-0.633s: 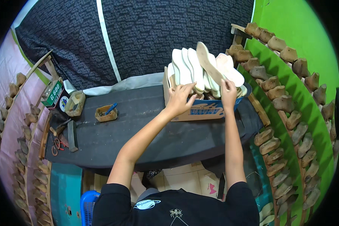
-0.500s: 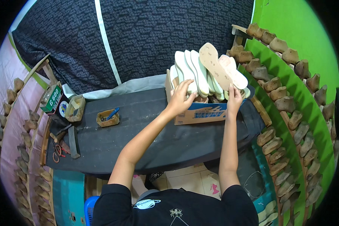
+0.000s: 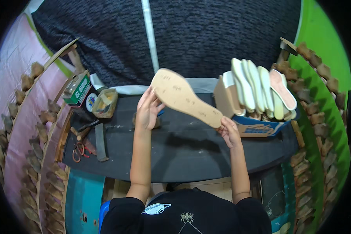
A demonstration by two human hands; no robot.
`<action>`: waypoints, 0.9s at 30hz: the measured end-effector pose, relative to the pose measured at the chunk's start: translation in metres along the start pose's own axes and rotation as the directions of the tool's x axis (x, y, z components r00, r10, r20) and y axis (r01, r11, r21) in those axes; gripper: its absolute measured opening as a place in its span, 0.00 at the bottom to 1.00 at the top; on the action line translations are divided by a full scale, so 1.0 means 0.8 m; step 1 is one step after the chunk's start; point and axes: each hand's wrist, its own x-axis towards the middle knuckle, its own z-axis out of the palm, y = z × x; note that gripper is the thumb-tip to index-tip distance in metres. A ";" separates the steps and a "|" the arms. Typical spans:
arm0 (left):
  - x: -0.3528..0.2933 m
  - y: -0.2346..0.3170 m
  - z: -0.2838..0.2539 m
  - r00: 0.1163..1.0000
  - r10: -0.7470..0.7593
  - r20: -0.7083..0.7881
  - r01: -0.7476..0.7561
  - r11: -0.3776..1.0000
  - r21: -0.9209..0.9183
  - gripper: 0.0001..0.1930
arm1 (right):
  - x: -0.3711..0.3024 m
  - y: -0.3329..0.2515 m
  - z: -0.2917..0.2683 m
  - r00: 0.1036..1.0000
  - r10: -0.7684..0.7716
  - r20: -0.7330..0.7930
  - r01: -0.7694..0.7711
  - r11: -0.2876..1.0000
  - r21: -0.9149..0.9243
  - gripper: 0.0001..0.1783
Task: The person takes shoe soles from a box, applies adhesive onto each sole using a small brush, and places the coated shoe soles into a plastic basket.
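Note:
A tan shoe insole with small printed marks is held up above the dark table, slanting down from left to right. My right hand pinches its narrow heel end between thumb and fingers. At the broad toe end, my left hand has its fingers around the edge, partly behind the insole. To the right stands a cardboard box, brown with blue print. Several pale insoles stick up out of it, and a pinkish one leans at its right side.
Behind my left hand sits a small tray, mostly hidden. At the table's left are a glue can, a cut-open container, scissors, a hammer and a grey bar. Racks of wooden shoe lasts flank both sides.
The insole has come away from the box to the middle, over the table. My left hand has left the insoles in the box and taken hold of its toe end. The view has shifted left.

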 end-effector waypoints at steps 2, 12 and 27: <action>-0.033 0.018 -0.050 0.999 0.004 -0.053 0.001 0.996 0.093 0.20 | 0.011 0.030 0.012 0.992 0.106 0.075 -0.104 0.994 -0.027 0.13; -0.177 0.003 -0.220 0.869 -0.190 -0.457 0.258 0.962 0.092 0.15 | 0.062 0.126 0.055 0.793 0.570 0.214 -0.334 0.701 -0.630 0.16; -0.160 -0.022 -0.250 0.812 -0.239 -0.533 0.337 0.937 0.093 0.15 | 0.190 0.205 0.129 0.948 0.176 0.264 0.036 0.767 -0.641 0.21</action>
